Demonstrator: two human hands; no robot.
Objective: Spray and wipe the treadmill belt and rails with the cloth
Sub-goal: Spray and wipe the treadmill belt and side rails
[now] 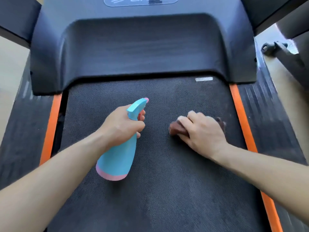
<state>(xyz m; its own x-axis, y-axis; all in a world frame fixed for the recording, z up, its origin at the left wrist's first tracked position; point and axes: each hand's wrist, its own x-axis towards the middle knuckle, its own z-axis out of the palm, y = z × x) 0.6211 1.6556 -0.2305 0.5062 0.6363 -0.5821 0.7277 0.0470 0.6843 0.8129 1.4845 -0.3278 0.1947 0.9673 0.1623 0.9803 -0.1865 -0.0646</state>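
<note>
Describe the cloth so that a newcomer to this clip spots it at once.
Start at the dark treadmill belt between the orange strips. On its right half, the right hand presses flat on the cloth. It is the only reddish-brown, crumpled thing there, unlike the blue spray bottle.

I see open dark textured treadmill belt (150, 190) near me and between my two arms. Ahead, the raised dark grey plastic motor cover (133, 52) blocks the belt's far end. Orange side strips (240, 118) edge the belt, with ribbed black foot rails (267, 118) outside them. A black wheeled bracket (274, 47) stands beyond the right rail.
</note>
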